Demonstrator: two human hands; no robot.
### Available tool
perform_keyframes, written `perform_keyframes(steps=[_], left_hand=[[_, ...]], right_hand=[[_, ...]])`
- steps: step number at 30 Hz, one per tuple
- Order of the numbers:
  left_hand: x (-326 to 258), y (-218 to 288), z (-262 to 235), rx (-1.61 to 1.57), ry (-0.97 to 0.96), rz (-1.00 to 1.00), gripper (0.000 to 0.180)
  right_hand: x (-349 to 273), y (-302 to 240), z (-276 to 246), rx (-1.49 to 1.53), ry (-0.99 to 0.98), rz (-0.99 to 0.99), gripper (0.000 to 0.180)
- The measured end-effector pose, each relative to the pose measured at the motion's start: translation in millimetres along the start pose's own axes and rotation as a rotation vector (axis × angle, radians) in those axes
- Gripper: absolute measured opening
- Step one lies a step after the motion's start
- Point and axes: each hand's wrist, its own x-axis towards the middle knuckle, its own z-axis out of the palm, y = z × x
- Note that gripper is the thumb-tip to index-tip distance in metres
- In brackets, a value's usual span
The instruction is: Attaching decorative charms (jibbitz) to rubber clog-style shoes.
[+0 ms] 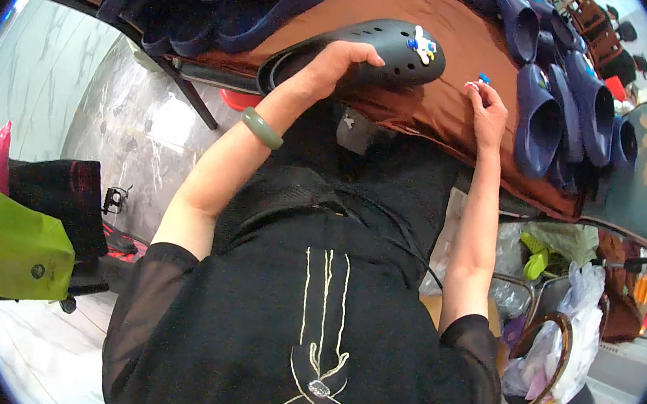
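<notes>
A dark clog (356,44) with round holes in its upper is gripped by my left hand (338,65), thumb on top and the toe pointing right. Near its toe sits a white cartoon-shaped shoe charm (421,47) with blue and yellow parts. To the right, over the brown cloth (444,108), my right hand (489,113) pinches a small charm (474,85) in white and red. A little blue piece (485,78) shows right by those fingertips; whether it belongs to the same charm I cannot tell. A green bangle (262,128) circles my left wrist.
Navy clogs (226,2) are piled on the table at the far left. More navy clogs (539,118) stand close beside my right hand. A chair (555,400) with plastic bags is at the lower right; a green bag (16,241) stands at left.
</notes>
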Motion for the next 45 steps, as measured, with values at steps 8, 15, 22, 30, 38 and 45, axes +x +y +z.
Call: perform_keyframes(steps=[8, 15, 22, 30, 38, 45], left_hand=[[1.0, -7.8, -6.6, -0.038, -0.046, -0.007, 0.024], [0.3, -10.0, -6.9, 0.050, -0.043, 0.120, 0.018], [0.1, -11.2, -8.3, 0.031, -0.063, 0.135, 0.015], [-3.6, -12.0, -10.8, 0.016, -0.084, 0.100, 0.018], [-6.7, -13.1, -7.5, 0.016, -0.103, 0.172, 0.014], [-10.6, -11.6, -10.3, 0.105, -0.115, 0.104, 0.015]], right_hand=[[-44.0, -106.7, 40.0, 0.413, -0.199, -0.011, 0.011], [-41.5, -122.0, 62.3, 0.042, -0.146, -0.299, 0.010], [-37.1, -121.5, 65.9, 0.099, -0.191, -0.195, 0.010], [-32.3, -142.4, 62.3, 0.298, -0.410, 0.074, 0.011], [-30.4, -146.4, 63.8, -0.160, -0.302, -0.011, 0.022], [-22.8, -155.8, 61.6, -0.400, -0.292, 0.001, 0.039]])
